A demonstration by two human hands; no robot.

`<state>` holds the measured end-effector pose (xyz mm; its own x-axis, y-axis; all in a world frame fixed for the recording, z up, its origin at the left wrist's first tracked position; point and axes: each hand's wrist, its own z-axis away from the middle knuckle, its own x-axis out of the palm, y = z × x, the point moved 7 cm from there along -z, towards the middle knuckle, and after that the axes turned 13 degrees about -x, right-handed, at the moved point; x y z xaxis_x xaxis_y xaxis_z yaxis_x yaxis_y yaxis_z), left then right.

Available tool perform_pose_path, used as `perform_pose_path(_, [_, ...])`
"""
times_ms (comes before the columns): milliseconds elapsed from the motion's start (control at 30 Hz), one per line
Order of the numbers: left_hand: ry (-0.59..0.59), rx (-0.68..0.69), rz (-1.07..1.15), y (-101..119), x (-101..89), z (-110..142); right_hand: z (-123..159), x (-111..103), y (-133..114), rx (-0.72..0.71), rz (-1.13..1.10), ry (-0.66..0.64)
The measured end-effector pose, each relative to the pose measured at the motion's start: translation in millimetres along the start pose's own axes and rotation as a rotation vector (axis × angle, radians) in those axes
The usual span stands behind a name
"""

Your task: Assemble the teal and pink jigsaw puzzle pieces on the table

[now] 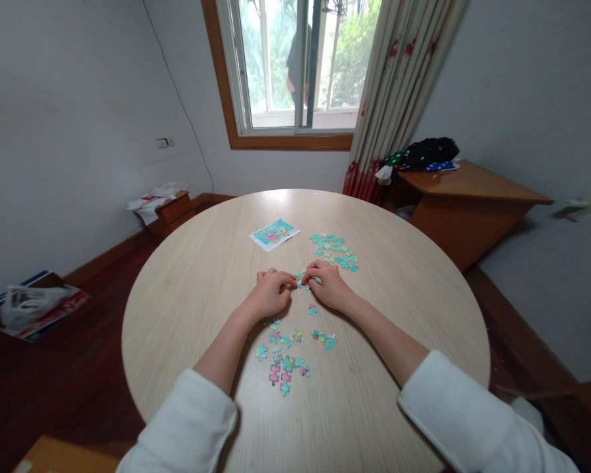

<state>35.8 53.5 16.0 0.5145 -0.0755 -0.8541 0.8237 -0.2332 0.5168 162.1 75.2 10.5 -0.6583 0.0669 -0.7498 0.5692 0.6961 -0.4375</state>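
The left hand and right hand curl their fingers over puzzle pieces on the counter; whether they grip any, I cannot tell. A picture lies beyond.

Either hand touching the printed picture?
No: the printed picture lies on the table beyond the left hand and the right hand, apart from both.
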Motion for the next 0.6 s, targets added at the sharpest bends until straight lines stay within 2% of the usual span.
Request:
perform_pose_path(167, [0.021,0.005,0.02,0.3,-1.4,0.4,-0.4,-1.5,0.3,0.014,0.032,-0.011])
perform_pose_path(300, [0.069,-0.014,0.014,-1.7,-5.5,-1.0,-1.4,-8.0,5.4,0.08,0.086,-0.004])
perform_pose_path(467, [0.182,-0.142,-0.017,-14.8,-15.2,-5.7,-0.6,-9.1,10.8,0.167,0.132,-0.059])
perform_pose_path(600, [0.227,-0.24,-0.04,-25.6,-18.0,-7.7,0.4,-6.4,10.7,0.153,0.166,-0.086])
